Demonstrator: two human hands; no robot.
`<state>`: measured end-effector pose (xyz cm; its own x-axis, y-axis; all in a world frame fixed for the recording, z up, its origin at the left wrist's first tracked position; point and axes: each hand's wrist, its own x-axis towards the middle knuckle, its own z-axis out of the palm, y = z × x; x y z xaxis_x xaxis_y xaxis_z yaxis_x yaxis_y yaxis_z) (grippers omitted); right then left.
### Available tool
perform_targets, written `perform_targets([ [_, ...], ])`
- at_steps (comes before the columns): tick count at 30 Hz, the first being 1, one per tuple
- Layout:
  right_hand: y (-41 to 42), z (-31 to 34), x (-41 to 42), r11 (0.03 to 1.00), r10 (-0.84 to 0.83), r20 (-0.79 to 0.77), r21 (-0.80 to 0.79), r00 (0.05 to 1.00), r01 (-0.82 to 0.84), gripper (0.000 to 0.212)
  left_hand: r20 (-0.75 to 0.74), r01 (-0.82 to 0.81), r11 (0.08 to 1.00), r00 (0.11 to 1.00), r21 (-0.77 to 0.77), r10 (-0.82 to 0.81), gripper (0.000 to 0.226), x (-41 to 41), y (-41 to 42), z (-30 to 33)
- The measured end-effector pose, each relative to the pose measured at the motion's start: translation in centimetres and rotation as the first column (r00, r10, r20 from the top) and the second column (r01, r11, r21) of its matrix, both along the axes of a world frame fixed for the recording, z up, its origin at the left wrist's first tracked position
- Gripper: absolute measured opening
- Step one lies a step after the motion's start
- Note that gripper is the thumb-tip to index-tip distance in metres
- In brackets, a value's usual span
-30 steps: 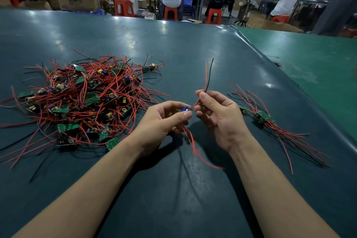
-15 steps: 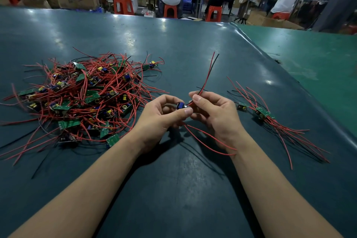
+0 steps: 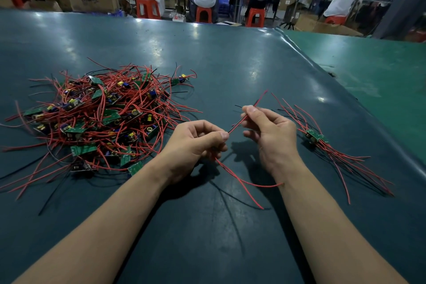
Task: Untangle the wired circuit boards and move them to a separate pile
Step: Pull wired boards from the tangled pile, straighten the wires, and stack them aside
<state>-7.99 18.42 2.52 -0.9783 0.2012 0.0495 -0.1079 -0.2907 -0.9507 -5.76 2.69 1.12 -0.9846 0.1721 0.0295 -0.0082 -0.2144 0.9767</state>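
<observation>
Hands (image 3: 198, 140) apart; wires (image 3: 237, 125) stretched, board seemingly hidden.

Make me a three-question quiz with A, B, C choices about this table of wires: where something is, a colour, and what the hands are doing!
1. Where is the big tangled pile?
A. left of the hands
B. right of the hands
C. on the floor

2. What colour are most wires?
A. yellow
B. red
C. white

3. What is the right hand doing?
A. lying flat
B. pinching wires
C. holding scissors

Answers: 1 A, it lies beyond the left hand; the small pile is right. 2 B, red strands dominate both piles. 3 B, fingertips pinch a red and a black wire.
</observation>
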Motion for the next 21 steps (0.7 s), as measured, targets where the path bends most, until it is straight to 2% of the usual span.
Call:
perform_targets([
  [5,0.7,0.0,-0.6,0.973,-0.104,0.059,-0.201,0.993,0.114,0.016,0.009,0.082,0.995,0.997,0.052,-0.082,0.010,0.4,0.0,0.5],
  [7,0.8,0.0,-0.7,0.956,-0.104,0.081,-0.267,0.991,0.122,0.016,0.009,0.108,0.992,0.994,0.059,-0.109,0.018,0.5,-0.1,0.5],
  [11,0.8,-0.1,-0.9,0.944,-0.089,0.122,-0.306,0.989,0.123,0.018,0.010,0.136,0.988,0.990,0.076,-0.137,0.019,0.5,-0.2,0.6],
  [14,1.0,-0.1,-1.0,0.951,-0.072,0.122,-0.292,0.990,0.105,0.019,0.012,0.122,0.987,0.992,0.108,-0.124,0.013,0.5,-0.3,0.6],
  [16,1.1,-0.1,-0.9,0.976,-0.035,0.110,-0.209,0.993,0.057,0.018,0.011,0.079,0.987,0.997,0.142,-0.081,0.005,0.4,-0.2,0.6],
  [18,0.6,-0.2,-0.3,0.993,0.091,0.123,-0.083,0.988,-0.081,0.016,0.009,0.020,0.988,1.000,0.155,-0.021,0.013,0.3,-0.1,0.4],
  [21,-0.6,-0.6,0.6,0.954,0.296,0.123,0.013,0.947,-0.300,0.017,0.014,-0.018,0.993,1.000,0.116,0.017,0.018,0.3,0.0,0.3],
])
